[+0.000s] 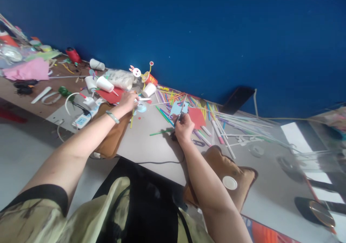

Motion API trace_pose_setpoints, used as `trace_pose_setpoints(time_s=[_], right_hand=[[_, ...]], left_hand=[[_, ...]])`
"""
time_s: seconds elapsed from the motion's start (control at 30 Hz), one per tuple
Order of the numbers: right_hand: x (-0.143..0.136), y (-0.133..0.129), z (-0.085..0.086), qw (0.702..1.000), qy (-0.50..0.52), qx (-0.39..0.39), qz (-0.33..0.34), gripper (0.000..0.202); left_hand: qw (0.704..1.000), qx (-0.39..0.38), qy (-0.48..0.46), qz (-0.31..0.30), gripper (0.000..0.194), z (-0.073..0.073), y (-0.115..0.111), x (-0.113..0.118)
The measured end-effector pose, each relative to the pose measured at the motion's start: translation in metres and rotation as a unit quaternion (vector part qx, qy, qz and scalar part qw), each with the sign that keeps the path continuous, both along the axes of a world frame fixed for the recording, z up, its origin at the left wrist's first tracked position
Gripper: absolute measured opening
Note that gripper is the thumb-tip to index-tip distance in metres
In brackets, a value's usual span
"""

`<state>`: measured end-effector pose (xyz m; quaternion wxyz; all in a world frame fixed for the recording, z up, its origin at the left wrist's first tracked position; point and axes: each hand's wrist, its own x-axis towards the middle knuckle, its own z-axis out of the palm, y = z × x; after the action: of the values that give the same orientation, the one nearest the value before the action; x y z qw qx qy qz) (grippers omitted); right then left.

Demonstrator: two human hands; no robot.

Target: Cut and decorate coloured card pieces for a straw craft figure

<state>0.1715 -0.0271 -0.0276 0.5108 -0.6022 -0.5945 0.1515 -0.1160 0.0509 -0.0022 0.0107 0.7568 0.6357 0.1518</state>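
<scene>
My left hand (128,102) is over the table, its fingers closed at a slim white pen-like stick (144,99) that points right. Just below that lies a pale blue paper piece (141,107). Scissors (183,110) with dark handles are gripped in my right hand (184,127), blades pointing away from me. Around the blades lie light blue paper (175,108) and red paper (196,117), on top of scattered coloured sticks and markers. A green stick (161,132) lies left of my right hand. White paper cups (105,84) stand or lie beyond my left hand.
A brown cushion-like pad (112,138) lies under my left forearm, another (238,174) beside my right. A power strip (85,117) with plugs sits at left. A rabbit-faced decoration (136,72) stands near the blue wall (189,34). A cable (159,162) runs along the front edge.
</scene>
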Motion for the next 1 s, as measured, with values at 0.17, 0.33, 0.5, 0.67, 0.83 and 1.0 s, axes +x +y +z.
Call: trace_pose_setpoints(time_s=[0.17, 0.33, 0.5, 0.67, 0.83, 1.0], right_hand=[[0.001, 0.000, 0.001, 1.000, -0.005, 0.009, -0.008, 0.036], [0.002, 0.000, 0.001, 1.000, 0.004, 0.009, -0.007, 0.037], [0.001, -0.001, 0.002, 1.000, 0.006, 0.006, -0.005, 0.035], [0.001, -0.001, 0.003, 1.000, 0.004, 0.001, -0.009, 0.034], [0.001, -0.001, 0.003, 1.000, 0.010, -0.004, -0.007, 0.034], [-0.004, -0.002, 0.005, 0.994, 0.100, -0.032, 0.011, 0.032]], left_hand=[[0.990, 0.004, 0.087, -0.108, 0.023, -0.007, 0.016, 0.041], [0.982, -0.013, 0.148, -0.117, 0.030, -0.008, 0.041, 0.059], [0.973, -0.015, 0.163, -0.164, 0.028, -0.006, 0.053, 0.065], [0.960, 0.022, 0.193, -0.201, 0.033, -0.009, 0.053, 0.063], [0.995, 0.010, -0.021, -0.092, 0.022, -0.001, 0.040, 0.060], [0.867, -0.217, -0.437, -0.106, 0.029, 0.007, -0.002, 0.072]])
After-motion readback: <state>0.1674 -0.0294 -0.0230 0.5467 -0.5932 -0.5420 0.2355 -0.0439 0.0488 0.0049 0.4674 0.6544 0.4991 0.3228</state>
